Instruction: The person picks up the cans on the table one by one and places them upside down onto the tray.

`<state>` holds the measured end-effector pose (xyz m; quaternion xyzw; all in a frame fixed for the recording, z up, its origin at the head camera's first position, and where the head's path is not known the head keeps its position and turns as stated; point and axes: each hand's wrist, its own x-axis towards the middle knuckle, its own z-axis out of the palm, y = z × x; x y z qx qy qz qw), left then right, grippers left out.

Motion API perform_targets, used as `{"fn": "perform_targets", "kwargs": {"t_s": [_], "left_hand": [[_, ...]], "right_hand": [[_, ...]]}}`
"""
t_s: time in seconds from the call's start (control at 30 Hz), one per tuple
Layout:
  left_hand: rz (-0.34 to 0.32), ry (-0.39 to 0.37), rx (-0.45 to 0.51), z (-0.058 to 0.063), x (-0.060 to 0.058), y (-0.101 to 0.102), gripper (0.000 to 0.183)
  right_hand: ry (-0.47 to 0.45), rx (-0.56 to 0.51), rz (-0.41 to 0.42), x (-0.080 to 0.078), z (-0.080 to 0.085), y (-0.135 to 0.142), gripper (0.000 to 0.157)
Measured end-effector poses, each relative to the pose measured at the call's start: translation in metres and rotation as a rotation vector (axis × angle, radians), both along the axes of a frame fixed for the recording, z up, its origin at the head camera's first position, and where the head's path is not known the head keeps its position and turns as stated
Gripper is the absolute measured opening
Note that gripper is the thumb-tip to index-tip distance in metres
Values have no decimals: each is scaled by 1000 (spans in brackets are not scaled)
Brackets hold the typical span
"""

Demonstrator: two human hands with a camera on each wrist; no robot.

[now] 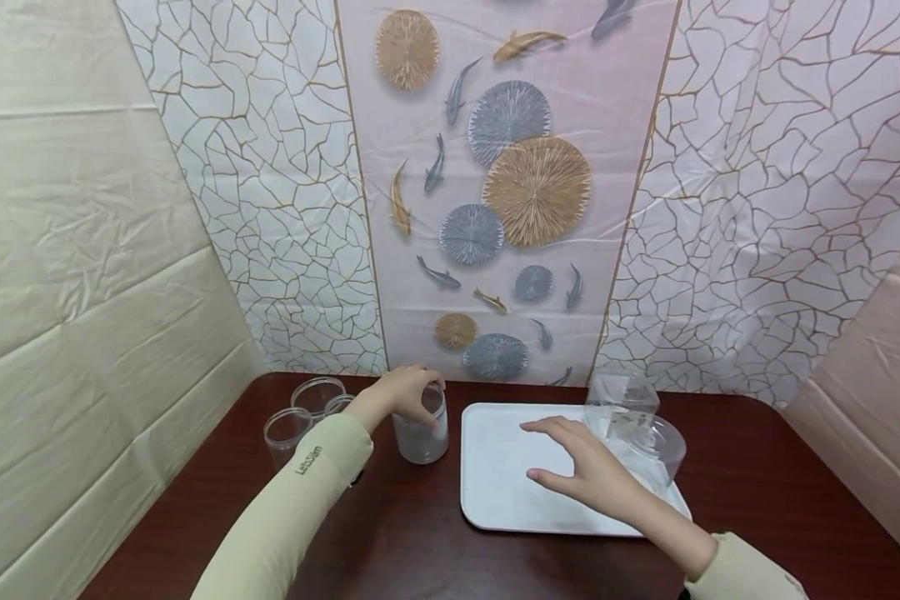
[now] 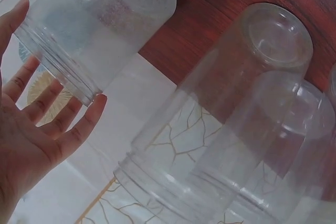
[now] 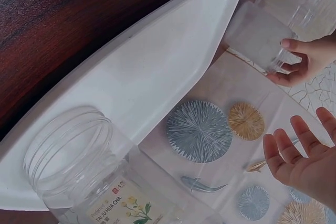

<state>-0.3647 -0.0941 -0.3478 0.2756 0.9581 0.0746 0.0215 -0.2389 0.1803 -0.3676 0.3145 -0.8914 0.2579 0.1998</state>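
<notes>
My left hand (image 1: 403, 393) grips a clear plastic jar (image 1: 422, 442) around its threaded rim, thumb on one side and fingers on the other. The left wrist view shows the fingertips right at the rim of this frosted-looking jar (image 2: 110, 19). It stands just left of the white tray (image 1: 495, 475). My right hand (image 1: 581, 465) hovers over the tray, thumb and fingers spread, with nothing in it. Right of that hand, a clear jar (image 1: 667, 446) lies on its side on the tray. A labelled clear jar (image 3: 126, 198) shows close by in the right wrist view.
Several clear jars (image 1: 287, 429) stand at the left of the dark red table (image 1: 390, 542), partly behind my left forearm. Another clear container (image 1: 621, 387) is at the tray's back right corner. A patterned cloth wall (image 1: 495, 283) rises behind the table.
</notes>
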Motion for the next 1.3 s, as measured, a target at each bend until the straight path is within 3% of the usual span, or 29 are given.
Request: {"fn": "perform_targets", "kwargs": {"t_s": [0.4,0.8,1.3], "left_hand": [[25,50,109,-5,1,-7,58],[82,56,238,-2,7,-18,61],[192,141,412,-7,18,-6,63]], "right_hand": [[-9,-2,1,-1,-2,-3,48],[0,-32,-19,-2,-5,-7,50],[-66,-96,-41,-2,-2,0,48]]}}
